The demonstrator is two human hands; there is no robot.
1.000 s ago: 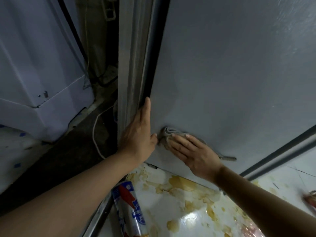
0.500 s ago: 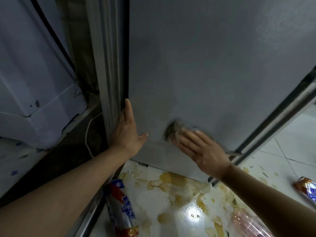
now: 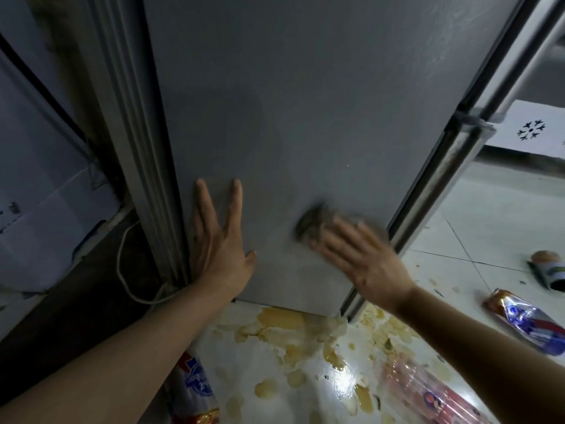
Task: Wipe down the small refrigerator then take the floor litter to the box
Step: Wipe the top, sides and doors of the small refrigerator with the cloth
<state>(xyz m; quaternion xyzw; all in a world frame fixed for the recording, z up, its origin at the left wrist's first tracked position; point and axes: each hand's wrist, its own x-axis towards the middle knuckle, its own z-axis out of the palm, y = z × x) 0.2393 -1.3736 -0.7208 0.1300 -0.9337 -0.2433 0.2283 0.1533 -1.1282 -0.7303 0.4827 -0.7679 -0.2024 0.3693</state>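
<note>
R hand is pressing a crumpled grey cloth flat against the fridge side panel, fingers spread, palm over the cloth rather than pinching it; the cloth is poking out up and to the L of the fingertips, blurred, so folds are hard to read. L hand is lying open and flat on the same panel near its L edge, bracing, holding nothing. Key relation: the cloth is sitting low on the panel, close to the R corner trim, w/ most of the unwiped-looking smooth matte grey sheet running up and away from it, so the next strokes prob. need to travel upward along the panel's long vertical axis; R hand is the one on it. Floor tiles are glossy, w/ yellowish spill patches at the fridge base. Litter not yet picked up: a crushed foil can R, a can near the L forearm, a clear plastic bottle, a small jar-like item far R.
</note>
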